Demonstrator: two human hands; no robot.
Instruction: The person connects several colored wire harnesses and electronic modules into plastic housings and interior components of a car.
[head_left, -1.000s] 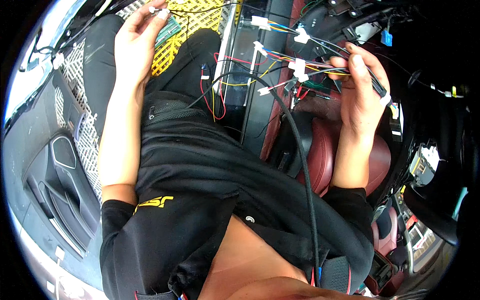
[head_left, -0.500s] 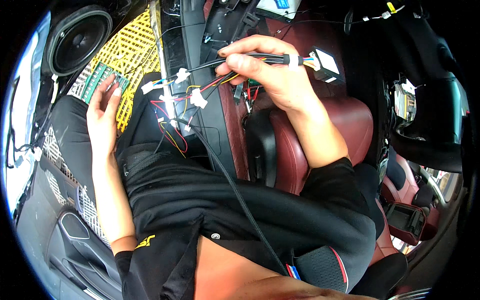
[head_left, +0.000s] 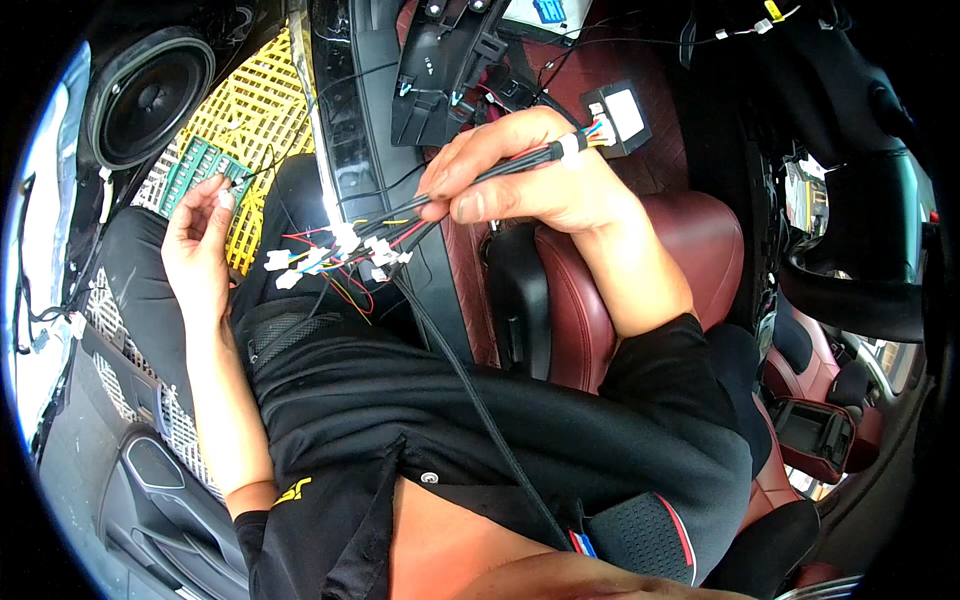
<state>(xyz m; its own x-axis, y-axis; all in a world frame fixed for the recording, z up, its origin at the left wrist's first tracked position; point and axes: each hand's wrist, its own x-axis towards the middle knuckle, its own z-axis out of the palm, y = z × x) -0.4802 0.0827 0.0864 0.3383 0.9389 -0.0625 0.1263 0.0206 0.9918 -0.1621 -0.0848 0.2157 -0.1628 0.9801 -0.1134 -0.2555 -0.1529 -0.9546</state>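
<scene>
Yellow lettering [head_left: 293,491] on black shirt [head_left: 560,425]

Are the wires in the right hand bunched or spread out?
Bunched: in the right hand, the wires run close together, but their white connectors fan out.

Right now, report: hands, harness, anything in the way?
Right hand gripping wiring harness, white plugs bunched at its end. Left hand pinching small white connector. Possible snag: black cable close to the plugs.

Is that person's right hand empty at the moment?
No, the right hand holds a bundle of dark wires with white connectors at one end.
</scene>
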